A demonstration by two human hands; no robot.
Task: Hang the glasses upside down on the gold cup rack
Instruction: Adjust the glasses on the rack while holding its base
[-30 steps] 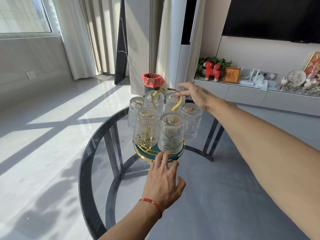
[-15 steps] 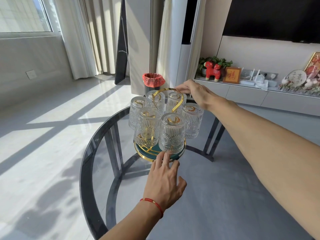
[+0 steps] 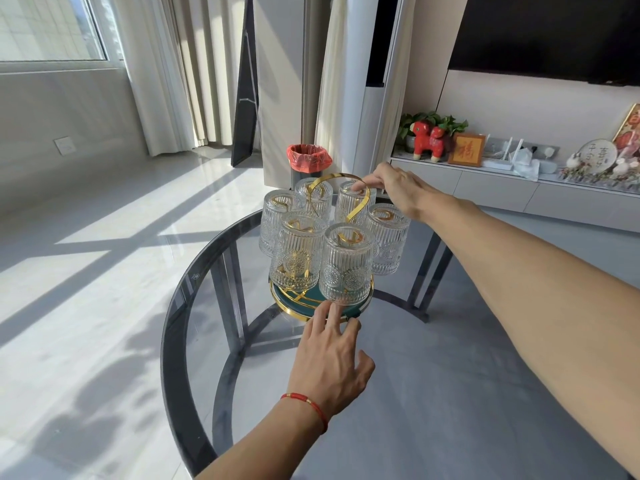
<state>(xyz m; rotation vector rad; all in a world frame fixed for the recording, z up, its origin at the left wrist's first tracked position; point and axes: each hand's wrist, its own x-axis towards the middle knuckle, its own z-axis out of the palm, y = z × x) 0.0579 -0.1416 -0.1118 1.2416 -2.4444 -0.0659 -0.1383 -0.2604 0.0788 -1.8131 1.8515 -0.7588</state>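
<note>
Only the head view here. The gold cup rack [image 3: 349,202] is sitting toward the far side of the round glass desk [image 3: 180,327], and six ribbed glasses [image 3: 346,268] are hanging on it upside down, ringed around the looped gold handle, above the rack's green, gold-rimmed base [image 3: 287,301].

The right hand [image 3: 398,188] is reaching in from the right with the arm stretched out, and its fingers are pinching together on the top of that gold handle, right beside the back-right glass. So it's closing narrow on the handle, nothing else in it.

The left hand [image 3: 332,351] is coming up from the bottom of the frame, palm down, fingers loosely spread and holding nothing. Its fingertips [image 3: 322,311] are touching the front edge of the base, just below the nearest glass. It's wearing a red string bracelet [image 3: 306,403] on the wrist.

Behind the rack a bin with a red bag [image 3: 308,161] is standing on the floor.
</note>
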